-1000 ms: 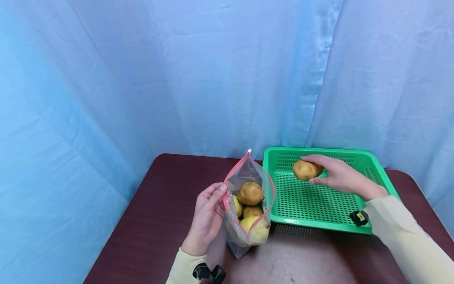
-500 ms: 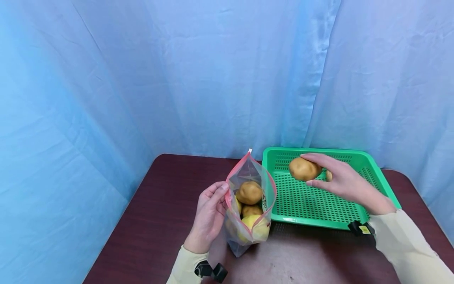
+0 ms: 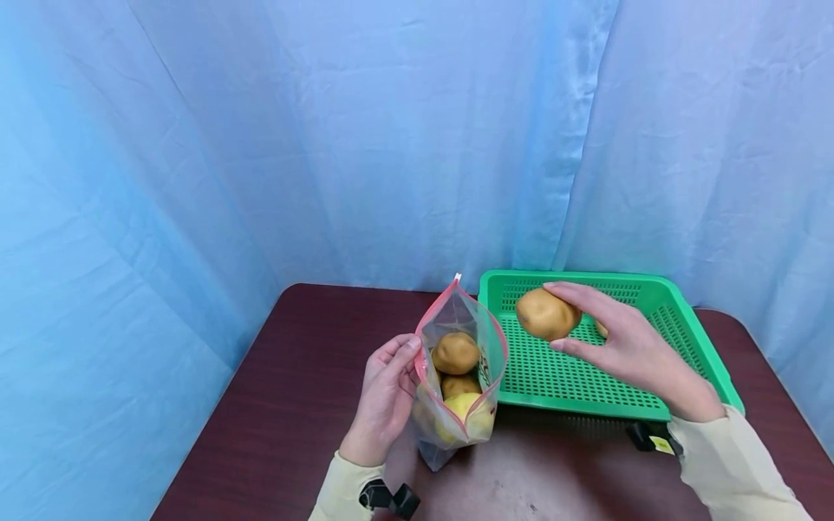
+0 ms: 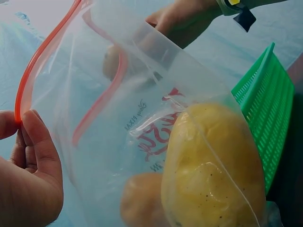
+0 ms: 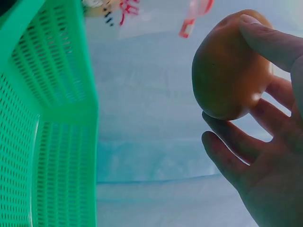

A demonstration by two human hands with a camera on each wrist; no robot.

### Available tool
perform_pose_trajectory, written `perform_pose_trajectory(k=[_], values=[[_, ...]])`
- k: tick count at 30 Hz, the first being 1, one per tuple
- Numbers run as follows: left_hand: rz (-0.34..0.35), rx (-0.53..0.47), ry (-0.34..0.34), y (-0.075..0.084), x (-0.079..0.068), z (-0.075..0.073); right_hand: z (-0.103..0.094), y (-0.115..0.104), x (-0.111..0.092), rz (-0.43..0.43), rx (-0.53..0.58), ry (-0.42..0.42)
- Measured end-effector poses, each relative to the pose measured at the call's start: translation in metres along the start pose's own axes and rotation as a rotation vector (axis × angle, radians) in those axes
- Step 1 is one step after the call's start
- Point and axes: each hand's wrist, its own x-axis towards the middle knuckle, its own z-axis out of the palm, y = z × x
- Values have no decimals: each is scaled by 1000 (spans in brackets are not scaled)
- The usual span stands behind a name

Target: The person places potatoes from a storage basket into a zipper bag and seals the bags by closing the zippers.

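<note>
In the head view, my left hand pinches the red zip rim of a clear zip bag between thumb and fingers. The bag's mouth gapes, and inside lie brown potatoes and a yellow, lumpy piece of produce, whose specked skin shows through the plastic in the left wrist view. My right hand grips another potato above the green basket, right of the bag. In the right wrist view, thumb and fingers hold that potato from opposite sides.
Behind my right hand, a light brown object in the basket is mostly hidden. Bag and basket stand close together on a dark red-brown table. A pale blue curtain hangs behind and to the left.
My right hand has moved left and slightly toward me with the potato, nearer the bag. A brown object behind that hand has come into view. The left hand and bag stay almost still.
</note>
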Motion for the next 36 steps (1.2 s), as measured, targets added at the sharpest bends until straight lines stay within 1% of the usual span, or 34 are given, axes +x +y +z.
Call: perform_pose_trajectory(k=[4, 8, 12, 14, 18, 22, 27, 31, 36], values=[[2, -2, -3, -1, 0, 1, 0, -10, -1, -6, 6, 38], [-2, -1, 3, -2, 0, 2, 1, -19, -1, -61, 9, 98], [-4, 1, 2, -2, 1, 3, 4, -28, 0, -129, 76, 139], [-4, 4, 0, -2, 1, 3, 7, -32, 1, -143, 118, 148], [-12, -3, -3, -3, 1, 4, 14, -42, 1, -135, 170, 174], [-24, -10, 5, -5, 0, 5, 24, -52, 0, -95, 204, 201], [-23, -5, 22, -6, -2, 5, 39, -64, 2, -46, 246, 222], [-26, -1, 27, -7, -2, 4, 50, -71, 5, -28, 252, 221], [-31, -1, 28, -7, -2, 3, 58, -74, 8, -27, 222, 214]])
